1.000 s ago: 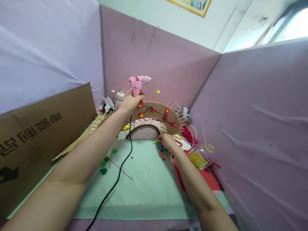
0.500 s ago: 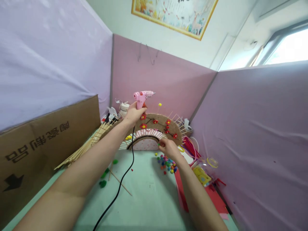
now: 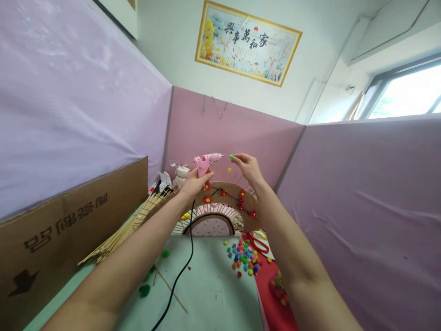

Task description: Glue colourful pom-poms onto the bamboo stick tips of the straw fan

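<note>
My left hand (image 3: 197, 183) is wrapped round the handle of a pink glue gun (image 3: 206, 162), its nozzle pointing right. Just beyond the nozzle tip, my right hand (image 3: 248, 166) pinches a small green pom-pom (image 3: 232, 156); a narrow gap separates the two. Below both hands stands an arched fan-shaped piece (image 3: 220, 189) with a brown band, thin wooden sticks and red flowers (image 3: 207, 199) with yellow centres. Its lower half-round panel (image 3: 212, 227) is pale pink with red spots. My left hand hides part of the band.
Many-coloured pom-poms (image 3: 245, 257) lie in a heap on the green tabletop (image 3: 213, 299). A black cord (image 3: 179, 250) runs across it. Wooden sticks (image 3: 127, 227) lean beside a cardboard box (image 3: 69, 230) at left. Green pom-poms (image 3: 144, 290) and red sheets (image 3: 272, 299) flank the middle.
My right hand has risen from beside the arch to the glue gun's tip with the green pom-pom. My left hand still holds the gun. The view has tilted upward.
</note>
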`<move>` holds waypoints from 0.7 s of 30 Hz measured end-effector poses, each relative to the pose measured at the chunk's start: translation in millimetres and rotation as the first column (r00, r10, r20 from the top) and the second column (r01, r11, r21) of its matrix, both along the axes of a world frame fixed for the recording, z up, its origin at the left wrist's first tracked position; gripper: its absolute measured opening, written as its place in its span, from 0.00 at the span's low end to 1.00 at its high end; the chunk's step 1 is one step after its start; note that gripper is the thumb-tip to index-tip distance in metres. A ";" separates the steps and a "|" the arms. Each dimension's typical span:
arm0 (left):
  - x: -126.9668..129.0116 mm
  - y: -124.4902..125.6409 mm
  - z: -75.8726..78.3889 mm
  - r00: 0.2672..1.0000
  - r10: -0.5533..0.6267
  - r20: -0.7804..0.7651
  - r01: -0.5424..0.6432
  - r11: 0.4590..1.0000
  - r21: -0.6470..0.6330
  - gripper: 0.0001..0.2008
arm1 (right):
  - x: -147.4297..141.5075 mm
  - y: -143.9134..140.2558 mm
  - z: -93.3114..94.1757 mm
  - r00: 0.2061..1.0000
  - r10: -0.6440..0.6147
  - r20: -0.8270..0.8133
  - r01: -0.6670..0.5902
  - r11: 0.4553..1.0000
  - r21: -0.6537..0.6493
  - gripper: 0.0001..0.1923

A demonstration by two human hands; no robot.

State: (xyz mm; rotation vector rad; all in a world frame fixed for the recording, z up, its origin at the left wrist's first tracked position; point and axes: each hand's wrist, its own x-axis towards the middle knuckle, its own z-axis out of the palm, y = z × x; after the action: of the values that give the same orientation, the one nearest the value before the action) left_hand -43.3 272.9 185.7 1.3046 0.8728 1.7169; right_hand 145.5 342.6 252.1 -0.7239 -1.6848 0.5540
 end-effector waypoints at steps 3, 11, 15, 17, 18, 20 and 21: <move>-1.1 0.7 -1.7 1.000 -0.003 0.002 0.003 1.000 0.001 0.19 | -2.9 6.6 -4.2 1.000 0.012 0.004 -0.012 0.999 -0.034 0.18; -1.0 2.6 -2.8 1.000 -0.006 -0.014 0.006 1.000 -0.014 0.19 | -5.7 9.2 -8.6 1.000 -0.012 0.012 0.012 1.000 -0.016 0.18; -1.0 1.7 -1.5 0.999 -0.011 -0.030 0.010 0.999 -0.032 0.17 | -6.8 6.2 -8.2 0.991 -0.120 0.055 0.116 0.991 0.070 0.16; -1.3 1.4 -1.3 0.999 -0.019 -0.034 0.017 0.999 -0.037 0.17 | -8.0 3.5 -7.7 0.982 -0.173 0.076 0.164 0.979 0.117 0.15; -1.5 1.4 -1.3 0.999 -0.020 -0.036 0.019 0.999 -0.040 0.17 | -8.8 2.0 -7.5 0.978 -0.191 0.083 0.179 0.974 0.136 0.14; -1.7 1.6 -1.6 0.999 -0.021 -0.042 0.019 0.999 -0.042 0.16 | -10.6 -0.5 -7.2 0.973 -0.212 0.088 0.196 0.967 0.163 0.13; -1.7 1.7 -1.7 0.999 -0.018 -0.045 0.016 0.999 -0.041 0.16 | -11.5 -1.5 -7.1 0.972 -0.220 0.087 0.203 0.964 0.169 0.12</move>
State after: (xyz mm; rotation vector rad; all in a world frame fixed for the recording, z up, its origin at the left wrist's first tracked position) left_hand -45.0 274.6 184.0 1.3248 0.9149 1.6542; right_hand 134.0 341.1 245.0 -0.8156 -1.7012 0.2311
